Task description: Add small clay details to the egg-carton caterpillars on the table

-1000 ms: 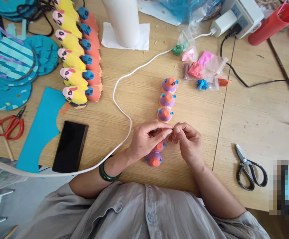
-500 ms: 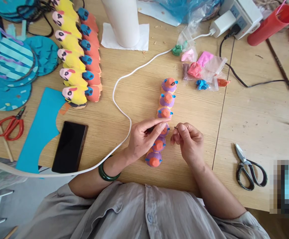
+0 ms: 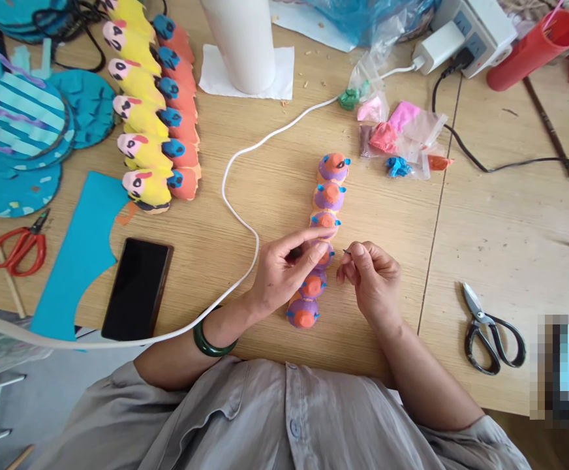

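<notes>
A row of purple bumps with orange tops and small blue pieces runs up the middle of the wooden table. Over its middle bumps lies my left hand, thumb and forefinger apart, fingertips resting on the row; its other fingers are mostly hidden. Just right of the row, my right hand pinches a tiny dark piece between thumb and forefinger, not touching the bumps. The top bump carries a small dark mark on its orange part.
Bags of coloured clay lie beyond the row. Black-handled scissors are at the right, a phone and red-handled scissors at the left. A white cable crosses the table. Yellow figures stand back left, near a white roll.
My left forefinger has lifted slightly upward and apart from the thumb. My right hand stays in nearly the same place with the dark piece.
</notes>
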Action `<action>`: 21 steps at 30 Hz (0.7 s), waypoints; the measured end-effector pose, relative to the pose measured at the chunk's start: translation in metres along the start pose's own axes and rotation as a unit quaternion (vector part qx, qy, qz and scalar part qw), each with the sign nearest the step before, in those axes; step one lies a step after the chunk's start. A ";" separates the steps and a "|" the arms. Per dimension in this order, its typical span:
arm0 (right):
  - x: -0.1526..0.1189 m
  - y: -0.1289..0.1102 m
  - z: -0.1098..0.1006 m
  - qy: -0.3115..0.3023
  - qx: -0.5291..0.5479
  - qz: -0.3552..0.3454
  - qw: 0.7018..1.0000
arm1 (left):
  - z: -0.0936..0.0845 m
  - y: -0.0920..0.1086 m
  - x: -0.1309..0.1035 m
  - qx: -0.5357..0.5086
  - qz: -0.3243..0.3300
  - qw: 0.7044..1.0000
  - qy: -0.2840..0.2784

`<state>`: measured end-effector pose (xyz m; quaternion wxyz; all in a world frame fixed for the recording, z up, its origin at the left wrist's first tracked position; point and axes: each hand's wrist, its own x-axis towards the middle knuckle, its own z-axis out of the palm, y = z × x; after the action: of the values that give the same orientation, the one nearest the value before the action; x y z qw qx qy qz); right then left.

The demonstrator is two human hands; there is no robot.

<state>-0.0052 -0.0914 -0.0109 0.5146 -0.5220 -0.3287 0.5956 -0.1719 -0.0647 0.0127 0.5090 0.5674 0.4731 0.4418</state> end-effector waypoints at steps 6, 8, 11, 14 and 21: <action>-0.001 -0.002 0.001 -0.034 -0.017 0.000 0.999 | 0.004 -0.004 -0.002 0.007 -0.008 0.998 -0.054; -0.002 -0.003 0.001 -0.051 -0.017 -0.007 0.999 | 0.004 -0.004 -0.002 0.004 -0.011 0.998 -0.060; -0.002 -0.004 0.000 -0.072 -0.003 -0.013 0.997 | 0.003 -0.003 -0.002 -0.005 -0.023 0.998 -0.053; -0.002 -0.005 0.002 -0.067 0.004 -0.004 0.998 | 0.002 -0.002 -0.002 0.002 -0.024 0.999 -0.035; 0.000 -0.004 0.003 -0.014 0.012 0.000 1.000 | 0.002 -0.003 -0.001 0.021 -0.011 1.000 -0.020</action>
<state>-0.0067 -0.0903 -0.0064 0.5159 -0.5074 -0.3291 0.6067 -0.1705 -0.0658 0.0095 0.5111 0.5811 0.4782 0.4152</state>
